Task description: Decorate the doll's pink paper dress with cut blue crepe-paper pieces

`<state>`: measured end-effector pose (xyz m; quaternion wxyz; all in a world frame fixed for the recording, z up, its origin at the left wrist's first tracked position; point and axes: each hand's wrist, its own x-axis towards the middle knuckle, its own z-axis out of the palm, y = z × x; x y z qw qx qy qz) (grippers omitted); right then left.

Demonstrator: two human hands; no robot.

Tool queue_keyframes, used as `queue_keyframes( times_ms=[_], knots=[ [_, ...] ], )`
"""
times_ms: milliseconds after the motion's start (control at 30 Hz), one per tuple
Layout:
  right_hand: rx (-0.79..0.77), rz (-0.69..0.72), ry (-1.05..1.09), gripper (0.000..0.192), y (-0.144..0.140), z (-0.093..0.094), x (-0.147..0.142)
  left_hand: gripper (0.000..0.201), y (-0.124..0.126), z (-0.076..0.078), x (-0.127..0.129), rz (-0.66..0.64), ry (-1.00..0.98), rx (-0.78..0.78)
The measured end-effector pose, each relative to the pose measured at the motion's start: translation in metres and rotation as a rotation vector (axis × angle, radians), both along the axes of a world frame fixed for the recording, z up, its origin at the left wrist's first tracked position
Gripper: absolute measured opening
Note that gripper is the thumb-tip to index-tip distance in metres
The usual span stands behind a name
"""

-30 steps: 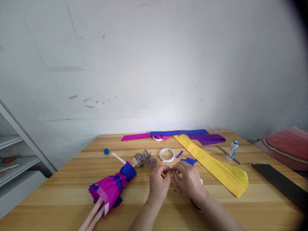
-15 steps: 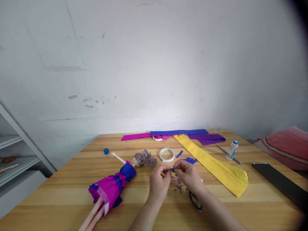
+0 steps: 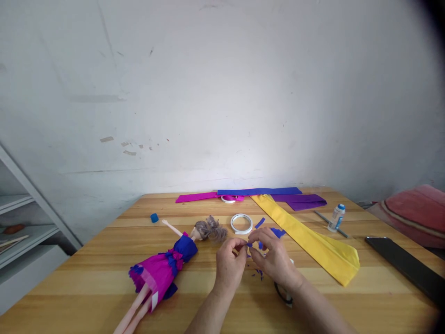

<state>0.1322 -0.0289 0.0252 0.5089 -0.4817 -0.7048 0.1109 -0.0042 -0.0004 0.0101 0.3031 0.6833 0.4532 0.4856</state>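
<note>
Blue paper piece [image 3: 249,245]: pinched in the fingertips of my left hand [image 3: 230,263] and right hand [image 3: 276,260], above the table [image 3: 198,294], well short of its far edge. Doll [image 3: 160,272] lies left; yellow strip [image 3: 306,239] slants from near the far edge.

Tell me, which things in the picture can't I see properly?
All in the head view:
Small dark-blue scrap: mostly covered by the left hand and right hand, so its full shape is hidden.
Curved black loop: the right forearm hides the rest.
Long-haired doll in a pink-and-blue dress: feet cut off by the bottom edge.
White bottle with a blue cap: its print is too small to read.
</note>
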Motion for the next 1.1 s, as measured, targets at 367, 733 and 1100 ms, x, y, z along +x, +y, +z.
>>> queue_keyframes(
  times_ms=[367,733,1100],
  knots=[
    [0.050,-0.101,-0.198,0.016,0.0005,-0.0039,-0.0048,0.011,-0.0008,-0.0020,0.0005,-0.024,0.026,0.009],
    [0.031,-0.158,-0.185,0.016,0.0015,-0.0079,-0.0060,0.013,-0.0040,-0.0016,0.0017,-0.050,0.033,0.034],
    [0.017,-0.226,-0.140,0.012,0.0015,-0.0094,-0.0066,0.013,-0.0077,-0.0009,0.0030,-0.065,0.036,0.056]
  ],
)
